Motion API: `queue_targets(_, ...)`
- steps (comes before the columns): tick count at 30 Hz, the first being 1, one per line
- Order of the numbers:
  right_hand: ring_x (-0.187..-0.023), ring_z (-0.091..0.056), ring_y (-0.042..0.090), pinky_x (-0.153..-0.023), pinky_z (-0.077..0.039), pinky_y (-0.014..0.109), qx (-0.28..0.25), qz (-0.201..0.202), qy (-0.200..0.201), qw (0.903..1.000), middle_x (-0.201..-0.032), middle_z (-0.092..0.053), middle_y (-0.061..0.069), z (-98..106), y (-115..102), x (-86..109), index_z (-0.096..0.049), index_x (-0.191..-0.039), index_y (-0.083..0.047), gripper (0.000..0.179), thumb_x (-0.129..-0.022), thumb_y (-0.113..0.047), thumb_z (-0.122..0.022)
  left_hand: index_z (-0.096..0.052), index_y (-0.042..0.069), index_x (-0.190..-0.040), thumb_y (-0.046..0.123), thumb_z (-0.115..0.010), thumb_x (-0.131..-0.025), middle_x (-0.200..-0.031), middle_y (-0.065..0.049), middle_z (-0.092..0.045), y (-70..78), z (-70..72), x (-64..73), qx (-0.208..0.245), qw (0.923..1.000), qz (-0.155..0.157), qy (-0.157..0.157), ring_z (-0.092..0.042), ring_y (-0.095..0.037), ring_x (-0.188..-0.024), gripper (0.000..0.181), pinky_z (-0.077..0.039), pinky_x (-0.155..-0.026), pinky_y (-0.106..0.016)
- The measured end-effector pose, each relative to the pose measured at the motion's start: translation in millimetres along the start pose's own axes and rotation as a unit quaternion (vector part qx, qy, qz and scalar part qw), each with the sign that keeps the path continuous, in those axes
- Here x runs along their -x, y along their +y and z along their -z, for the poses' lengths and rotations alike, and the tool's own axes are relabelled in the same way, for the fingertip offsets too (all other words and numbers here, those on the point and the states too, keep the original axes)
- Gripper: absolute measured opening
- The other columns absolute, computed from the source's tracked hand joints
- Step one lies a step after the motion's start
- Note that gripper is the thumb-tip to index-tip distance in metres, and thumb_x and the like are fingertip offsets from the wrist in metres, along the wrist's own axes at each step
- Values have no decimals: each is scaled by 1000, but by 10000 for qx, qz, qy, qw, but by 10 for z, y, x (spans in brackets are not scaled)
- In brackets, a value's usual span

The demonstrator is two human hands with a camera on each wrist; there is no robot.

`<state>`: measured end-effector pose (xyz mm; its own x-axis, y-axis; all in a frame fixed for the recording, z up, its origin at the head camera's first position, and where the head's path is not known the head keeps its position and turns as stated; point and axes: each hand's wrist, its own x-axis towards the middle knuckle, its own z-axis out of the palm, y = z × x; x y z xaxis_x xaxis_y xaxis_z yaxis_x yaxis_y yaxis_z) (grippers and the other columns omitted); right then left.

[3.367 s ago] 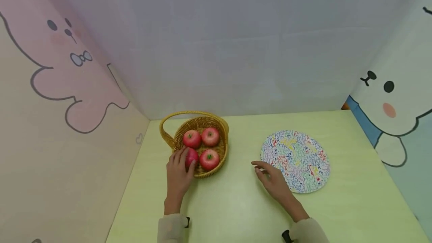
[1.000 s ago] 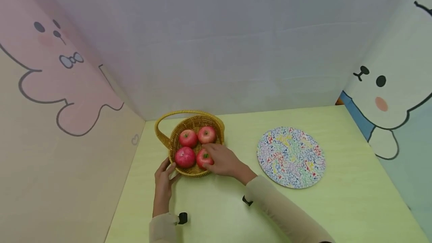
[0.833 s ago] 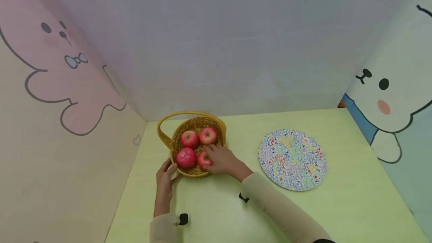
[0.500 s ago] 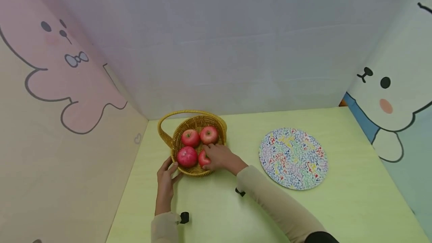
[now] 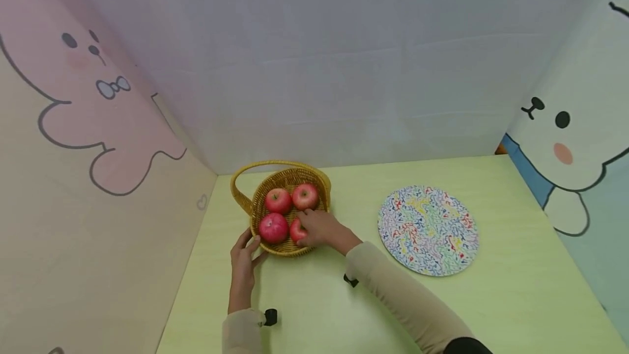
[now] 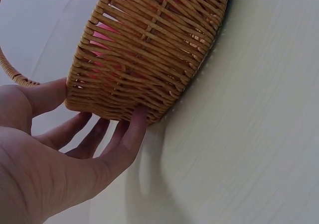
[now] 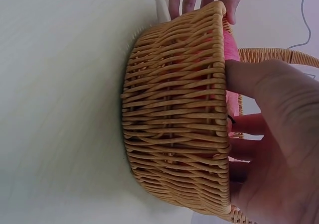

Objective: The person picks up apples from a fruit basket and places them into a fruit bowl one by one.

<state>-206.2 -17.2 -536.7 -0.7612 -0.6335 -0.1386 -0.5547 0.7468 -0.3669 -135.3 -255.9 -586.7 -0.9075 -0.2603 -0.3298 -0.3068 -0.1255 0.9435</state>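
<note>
A wicker basket (image 5: 291,254) with a tall looped handle stands on the table, with red apples and a deeper pink round fruit (image 5: 273,228) inside. Two apples, one at the back left (image 5: 278,201) and one at the back right (image 5: 305,196), lie untouched. My right hand (image 5: 321,229) reaches over the near right rim, its fingers and thumb round the front right apple (image 5: 297,231), partly hidden by the hand. At the near left, my left hand (image 6: 65,154) holds the basket, thumb at the rim and fingers against the outer wall.
A round, flat board (image 5: 427,231) with a multicoloured squiggle pattern lies to the right on the pale yellow-green table (image 5: 314,305). A grey-white cloth wall (image 5: 314,70) rises behind, and cartoon-printed panels stand on both sides.
Since the oldest frame my left hand has left the pink fruit for the basket's side. My right hand has come from beside the board to the front right apple. Lately both hands barely move.
</note>
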Motion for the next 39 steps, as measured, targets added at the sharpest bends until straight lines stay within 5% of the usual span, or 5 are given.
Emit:
queue_targets(6,-104,-65,26,-84,-59,40,-147,24,107,9998,-125,-65,8,-18,25,10,-58,-133,-11,57,-92,-44,-77,-44,11,-159,20,-60,-107,-165,-10,-40,-20,-2,-16,-58,10000,-16,41,-58,-11,-123,55,-62,-95,-36)
queue_targets(16,-126,-62,32,-106,-55,46,-503,188,324,9980,-142,-61,11,-9,-20,50,-54,-149,-6,71,-91,-40,-78,-44,9,-159,18,-59,-107,-163,-12,-41,-25,-12,-24,2,9999,-48,146,-59,-8,-120,55,-63,-90,-33)
queue_targets(26,-140,-54,35,-113,-51,50,-850,280,537,9945,-157,-51,13,53,-65,157,-46,-156,-5,78,-94,-40,-77,-46,15,-159,21,-60,-107,-161,-7,-43,-41,-6,8,-48,9999,-36,98,-62,-10,-118,54,-63,-91,-32)
queue_targets(33,-144,-49,36,-118,-46,52,-1497,469,904,9835,-159,-49,14,58,-8,287,-41,-159,-4,81,-93,-37,-75,-47,16,-158,22,-60,-107,-162,-6,-43,-29,-25,16,21,10000,-30,59,-60,-14,-123,53,-62,-93,-35)
queue_targets(39,-146,-47,35,-121,-41,55,-2242,590,1294,9641,-158,-51,13,80,24,407,-40,-160,-8,83,-91,-34,-79,-46,17,-158,22,-60,-107,-161,-5,-42,-42,-13,3,45,10000,-40,69,-59,-12,-122,53,-61,-93,-34)
